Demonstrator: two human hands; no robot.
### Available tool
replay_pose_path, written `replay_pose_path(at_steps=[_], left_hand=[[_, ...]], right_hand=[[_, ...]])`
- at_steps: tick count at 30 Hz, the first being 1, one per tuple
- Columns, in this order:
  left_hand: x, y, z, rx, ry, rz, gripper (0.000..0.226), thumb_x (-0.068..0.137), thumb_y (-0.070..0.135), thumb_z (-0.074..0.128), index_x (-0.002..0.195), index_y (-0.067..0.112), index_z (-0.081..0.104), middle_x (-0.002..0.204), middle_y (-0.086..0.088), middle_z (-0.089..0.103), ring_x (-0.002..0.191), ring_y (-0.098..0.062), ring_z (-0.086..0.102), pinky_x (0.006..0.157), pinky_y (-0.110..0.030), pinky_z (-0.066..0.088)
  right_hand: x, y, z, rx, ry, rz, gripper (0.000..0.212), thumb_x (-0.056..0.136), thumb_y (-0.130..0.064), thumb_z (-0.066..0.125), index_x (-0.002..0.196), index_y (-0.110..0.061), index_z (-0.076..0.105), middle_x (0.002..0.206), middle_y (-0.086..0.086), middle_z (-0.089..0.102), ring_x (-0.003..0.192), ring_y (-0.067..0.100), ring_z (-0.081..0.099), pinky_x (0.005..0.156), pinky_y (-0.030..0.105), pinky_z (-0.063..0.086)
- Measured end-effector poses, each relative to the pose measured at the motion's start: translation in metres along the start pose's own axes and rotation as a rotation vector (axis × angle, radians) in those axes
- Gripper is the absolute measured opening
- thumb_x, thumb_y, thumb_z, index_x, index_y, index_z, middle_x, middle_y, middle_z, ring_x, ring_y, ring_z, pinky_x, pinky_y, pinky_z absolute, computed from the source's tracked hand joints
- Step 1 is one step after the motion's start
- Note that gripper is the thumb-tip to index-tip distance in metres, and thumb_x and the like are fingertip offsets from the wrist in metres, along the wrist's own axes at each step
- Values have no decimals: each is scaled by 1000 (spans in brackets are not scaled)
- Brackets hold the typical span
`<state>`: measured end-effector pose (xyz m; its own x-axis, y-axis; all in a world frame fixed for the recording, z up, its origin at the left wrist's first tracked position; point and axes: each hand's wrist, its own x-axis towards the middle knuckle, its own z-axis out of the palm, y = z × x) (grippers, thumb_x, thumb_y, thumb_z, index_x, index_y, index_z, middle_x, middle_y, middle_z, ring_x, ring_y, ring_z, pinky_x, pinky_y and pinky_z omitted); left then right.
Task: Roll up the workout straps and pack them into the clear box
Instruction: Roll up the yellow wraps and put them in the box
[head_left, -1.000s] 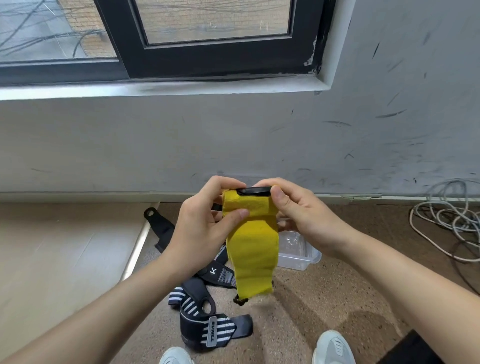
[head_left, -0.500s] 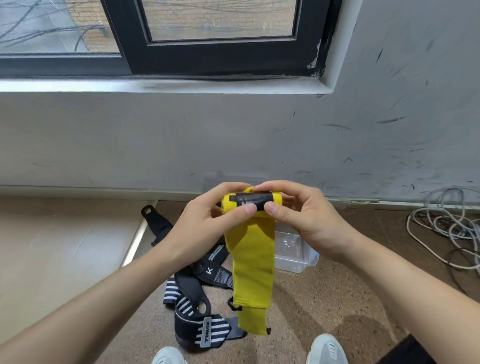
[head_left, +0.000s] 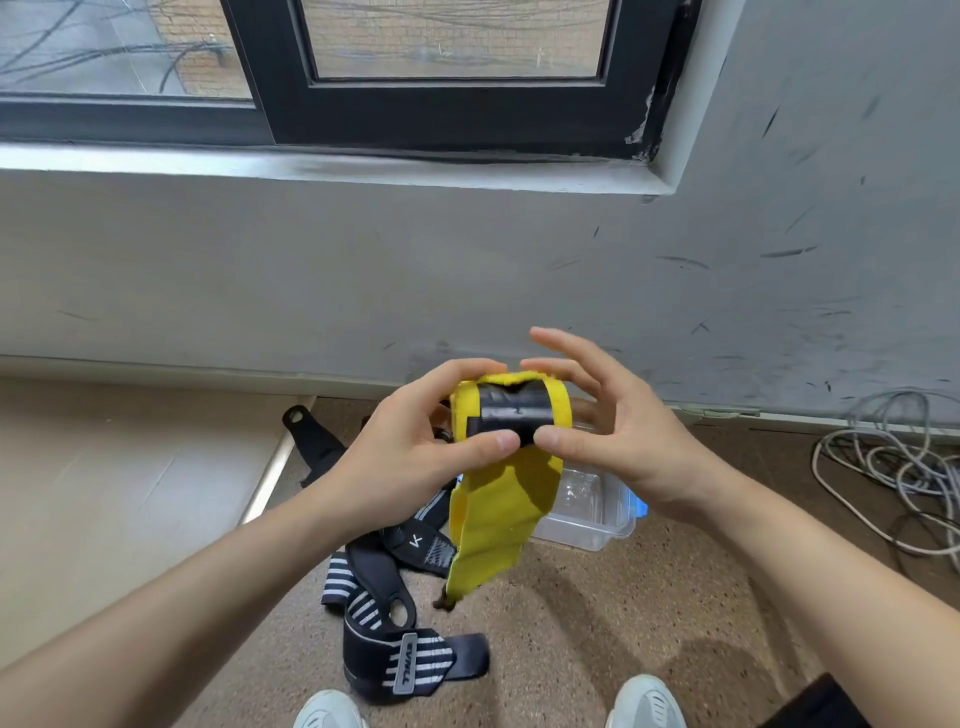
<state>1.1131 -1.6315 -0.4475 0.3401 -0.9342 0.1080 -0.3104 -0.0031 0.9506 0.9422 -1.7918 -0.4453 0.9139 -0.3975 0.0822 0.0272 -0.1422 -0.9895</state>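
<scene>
Aloft, hands (head_left: 410, 447) (head_left: 623, 441) around yellow strap (head_left: 498, 499).

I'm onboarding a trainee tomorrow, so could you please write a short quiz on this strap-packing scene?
1. True or false: the yellow strap is fully rolled up.
2. What lies coiled on the floor, right of the clear box?
3. The black striped straps lie: A in the clear box; B on the floor; C on a table.
Key: 1 false, its end hangs loose; 2 a white cable; 3 B.
</scene>
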Motion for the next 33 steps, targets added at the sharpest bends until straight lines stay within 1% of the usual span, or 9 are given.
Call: replay_pose_path(at_steps=[3, 6, 10, 14, 18, 22, 27, 30, 33], left_hand=[[0, 0, 1, -27, 12, 67, 54, 84, 24, 81, 132, 35, 61, 123, 0, 70, 115, -27, 67, 84, -53, 62], [0, -3, 2, -33, 39, 112, 58, 82, 20, 82, 134, 32, 60, 127, -5, 65, 116, -31, 66, 80, -55, 63], [-2, -6, 8, 116, 94, 186, 59, 80, 15, 83, 132, 32, 62, 128, 4, 61, 118, -26, 64, 84, -53, 59], [-3, -8, 12, 234, 148, 251, 55, 79, 13, 85, 129, 25, 64, 122, 9, 59, 112, -17, 63, 74, -32, 52], [-2, -10, 14, 230, 136, 243, 57, 79, 14, 85, 129, 27, 62, 123, 9, 58, 111, -19, 64, 73, -36, 56], [-1, -2, 11, 66, 54, 126, 68, 77, 20, 84, 137, 37, 55, 121, 1, 64, 109, -26, 69, 75, -42, 64], [5, 3, 2, -78, 9, -132, 62, 77, 59, 72, 135, 41, 58, 121, 2, 71, 108, -21, 72, 92, -43, 60], [4, 5, 4, -94, -58, -151, 45, 90, 52, 72, 129, 30, 63, 119, 1, 75, 112, -12, 71, 94, -31, 56], [3, 4, 6, -36, -19, -103, 49, 85, 58, 73, 126, 34, 61, 118, 5, 75, 114, -15, 70, 98, -46, 57]], right_hand=[[1, -2, 0, 54, -51, 91, 63, 87, -37, 71, 143, -50, 46, 138, -5, 61, 117, 17, 66, 86, 41, 59], [1, -2, 3, 121, -41, 117, 49, 91, -48, 63, 139, -48, 52, 133, -1, 65, 119, 23, 66, 94, 52, 57], [2, -2, 7, 146, 8, 91, 42, 92, -40, 58, 134, -34, 59, 122, 5, 70, 109, 26, 71, 81, 43, 60], [0, 0, 9, 130, 53, 54, 43, 88, -30, 66, 131, -30, 63, 118, 2, 71, 108, 22, 71, 75, 34, 60], [0, 0, 9, 130, 76, 10, 42, 85, -20, 70, 127, -20, 65, 113, 3, 73, 107, 23, 71, 80, 36, 61], [1, 3, 9, 229, 76, 11, 41, 84, -13, 70, 125, -15, 63, 114, 9, 71, 99, 29, 73, 79, 41, 62], [1, 5, 10, 202, 78, -8, 40, 79, -7, 74, 117, -12, 61, 108, 1, 69, 90, 16, 71, 78, 31, 59], [0, 5, 12, 139, 94, -36, 41, 76, -9, 78, 113, -13, 61, 103, -5, 69, 90, 15, 69, 83, 33, 58], [1, 5, 13, 101, 115, -68, 41, 75, -12, 80, 112, -15, 63, 105, -1, 69, 98, 18, 68, 86, 36, 58]])
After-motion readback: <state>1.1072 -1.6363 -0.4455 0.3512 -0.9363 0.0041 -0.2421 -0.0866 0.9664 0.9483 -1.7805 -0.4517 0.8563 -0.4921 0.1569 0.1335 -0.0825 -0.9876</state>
